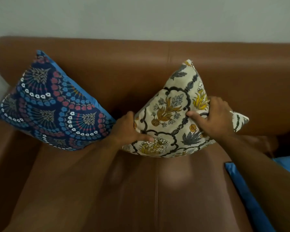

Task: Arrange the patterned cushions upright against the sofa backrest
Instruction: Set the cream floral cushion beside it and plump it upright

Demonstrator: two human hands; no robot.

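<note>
Head view: blue cushion (246, 190) cropped.

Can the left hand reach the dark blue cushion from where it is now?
Probably yes. The left hand grips the cream floral cushion right beside the dark blue cushion, and nothing lies between them; it would first have to let go.

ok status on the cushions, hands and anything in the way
Left hand and right hand both gripping the cream floral cushion, tilted at the backrest. Navy patterned cushion leaning at the left end. Nothing blocking.
</note>
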